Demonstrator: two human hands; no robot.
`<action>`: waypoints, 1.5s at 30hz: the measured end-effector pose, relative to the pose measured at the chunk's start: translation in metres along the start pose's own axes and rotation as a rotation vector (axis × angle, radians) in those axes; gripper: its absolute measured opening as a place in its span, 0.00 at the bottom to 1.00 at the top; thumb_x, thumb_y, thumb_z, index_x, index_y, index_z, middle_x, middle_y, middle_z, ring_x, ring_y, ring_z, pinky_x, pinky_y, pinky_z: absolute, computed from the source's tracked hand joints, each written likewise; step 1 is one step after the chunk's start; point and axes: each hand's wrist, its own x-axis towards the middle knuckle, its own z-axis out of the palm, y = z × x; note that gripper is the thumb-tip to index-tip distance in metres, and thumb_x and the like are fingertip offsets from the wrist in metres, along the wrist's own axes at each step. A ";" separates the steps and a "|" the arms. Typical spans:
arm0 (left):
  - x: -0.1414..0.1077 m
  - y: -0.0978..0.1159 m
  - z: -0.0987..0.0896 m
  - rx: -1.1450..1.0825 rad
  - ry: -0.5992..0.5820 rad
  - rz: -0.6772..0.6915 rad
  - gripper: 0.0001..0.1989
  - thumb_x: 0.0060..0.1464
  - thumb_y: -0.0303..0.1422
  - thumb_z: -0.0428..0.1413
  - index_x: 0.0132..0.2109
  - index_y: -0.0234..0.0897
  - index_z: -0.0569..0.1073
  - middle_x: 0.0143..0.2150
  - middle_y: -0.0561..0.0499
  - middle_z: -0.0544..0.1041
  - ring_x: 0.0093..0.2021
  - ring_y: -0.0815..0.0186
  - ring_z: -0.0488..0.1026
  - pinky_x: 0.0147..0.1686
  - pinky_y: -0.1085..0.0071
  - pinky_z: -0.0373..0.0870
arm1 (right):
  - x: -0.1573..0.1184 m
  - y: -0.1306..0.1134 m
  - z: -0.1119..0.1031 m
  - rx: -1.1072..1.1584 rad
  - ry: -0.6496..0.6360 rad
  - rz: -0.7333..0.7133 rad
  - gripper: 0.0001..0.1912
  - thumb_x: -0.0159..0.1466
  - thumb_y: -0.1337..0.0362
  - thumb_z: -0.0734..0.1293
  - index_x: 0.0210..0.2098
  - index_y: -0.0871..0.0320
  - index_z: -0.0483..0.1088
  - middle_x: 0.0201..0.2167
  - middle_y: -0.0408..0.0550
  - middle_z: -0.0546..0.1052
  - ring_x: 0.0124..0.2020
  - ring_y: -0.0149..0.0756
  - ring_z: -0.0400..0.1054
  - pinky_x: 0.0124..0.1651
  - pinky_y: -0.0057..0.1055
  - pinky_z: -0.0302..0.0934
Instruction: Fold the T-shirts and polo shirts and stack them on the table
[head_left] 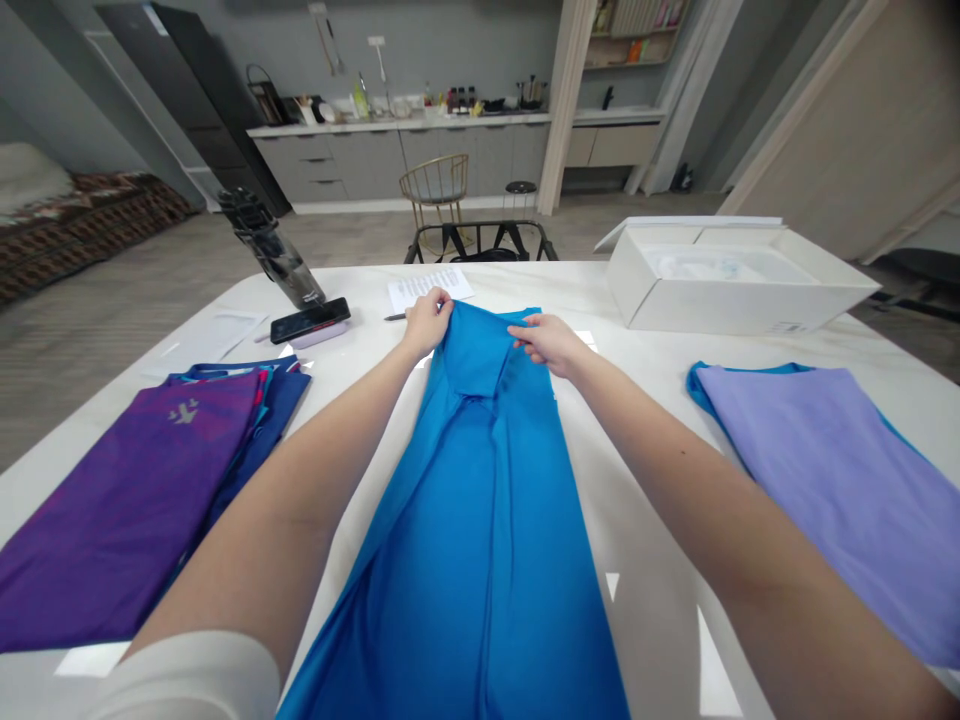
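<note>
Blue shirt lying lengthwise on white table, collar lifted a little, pinched by almost closed fingers of left hand and right hand, seemingly for keeping cloth straight.

On table, shirt stack left, shirt centre, another shirt right, box behind

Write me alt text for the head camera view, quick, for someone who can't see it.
The left hand pinches the top end of a blue garment laid lengthwise on a white table, and the right hand touches the same end. A purple garment lies to the left, a lavender garment to the right, and an open white box beyond it.
</note>
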 end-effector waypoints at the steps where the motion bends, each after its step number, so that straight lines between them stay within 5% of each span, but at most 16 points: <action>1: 0.001 0.005 0.002 0.027 -0.008 0.011 0.09 0.69 0.36 0.46 0.47 0.44 0.70 0.49 0.48 0.78 0.54 0.54 0.70 0.57 0.54 0.60 | 0.002 -0.006 -0.009 0.032 -0.022 0.030 0.16 0.62 0.65 0.76 0.36 0.55 0.62 0.21 0.40 0.71 0.15 0.22 0.50 0.16 0.20 0.40; 4: 0.001 0.016 0.014 0.132 -0.063 0.008 0.10 0.69 0.36 0.46 0.49 0.44 0.70 0.53 0.45 0.76 0.58 0.50 0.67 0.58 0.50 0.59 | 0.016 -0.009 -0.031 0.038 -0.009 0.102 0.18 0.61 0.67 0.77 0.32 0.55 0.61 0.21 0.41 0.70 0.15 0.21 0.48 0.15 0.20 0.38; 7: -0.009 0.019 0.030 0.208 -0.099 -0.029 0.13 0.68 0.36 0.48 0.55 0.44 0.69 0.61 0.41 0.71 0.62 0.47 0.64 0.58 0.48 0.60 | 0.029 0.009 -0.039 -0.157 0.147 0.121 0.15 0.61 0.65 0.76 0.33 0.56 0.64 0.21 0.43 0.72 0.16 0.25 0.53 0.18 0.23 0.45; 11: -0.031 0.018 0.036 0.225 -0.121 0.098 0.19 0.67 0.36 0.49 0.62 0.43 0.66 0.66 0.39 0.65 0.65 0.47 0.61 0.60 0.48 0.59 | 0.028 0.044 -0.034 -0.645 0.376 -0.096 0.14 0.62 0.63 0.72 0.45 0.57 0.69 0.33 0.50 0.78 0.32 0.41 0.71 0.34 0.34 0.63; 14: -0.050 0.019 0.026 0.220 -0.167 0.272 0.18 0.67 0.34 0.49 0.61 0.43 0.68 0.64 0.41 0.67 0.64 0.49 0.62 0.62 0.49 0.56 | 0.015 0.057 -0.026 -0.865 0.411 -0.283 0.15 0.65 0.62 0.67 0.52 0.56 0.68 0.42 0.54 0.77 0.43 0.48 0.71 0.45 0.39 0.64; 20: -0.103 0.025 -0.004 0.187 -0.242 0.379 0.14 0.67 0.36 0.50 0.56 0.43 0.72 0.59 0.44 0.73 0.60 0.53 0.67 0.60 0.55 0.60 | -0.029 0.062 0.000 -0.914 0.198 -0.599 0.10 0.68 0.60 0.65 0.46 0.56 0.72 0.40 0.51 0.75 0.42 0.44 0.69 0.48 0.37 0.62; 24: -0.153 0.024 -0.026 0.150 -0.298 0.322 0.12 0.67 0.37 0.50 0.53 0.43 0.72 0.52 0.46 0.77 0.53 0.56 0.74 0.53 0.61 0.66 | -0.066 0.069 0.019 -0.900 0.038 -0.697 0.06 0.67 0.63 0.66 0.41 0.57 0.74 0.38 0.49 0.74 0.40 0.40 0.68 0.47 0.34 0.61; 28: -0.208 0.024 -0.049 0.147 -0.352 0.222 0.11 0.67 0.42 0.50 0.50 0.44 0.71 0.44 0.48 0.80 0.44 0.57 0.77 0.43 0.64 0.69 | -0.103 0.074 0.038 -0.942 -0.075 -0.727 0.05 0.67 0.64 0.68 0.40 0.57 0.76 0.37 0.48 0.73 0.40 0.38 0.69 0.46 0.32 0.60; 35: -0.289 0.027 -0.082 0.302 -0.390 0.187 0.12 0.64 0.43 0.52 0.46 0.42 0.74 0.47 0.45 0.79 0.47 0.54 0.78 0.46 0.62 0.70 | -0.166 0.077 0.076 -1.131 -0.288 -0.700 0.11 0.67 0.67 0.68 0.49 0.54 0.77 0.44 0.48 0.76 0.45 0.39 0.71 0.45 0.29 0.60; 45: -0.365 0.028 -0.114 0.418 -0.330 -0.036 0.13 0.64 0.34 0.48 0.50 0.38 0.73 0.50 0.40 0.78 0.49 0.52 0.77 0.47 0.59 0.69 | -0.210 0.077 0.122 -1.395 -0.260 -0.674 0.18 0.70 0.67 0.62 0.55 0.49 0.77 0.50 0.51 0.77 0.47 0.44 0.74 0.42 0.32 0.63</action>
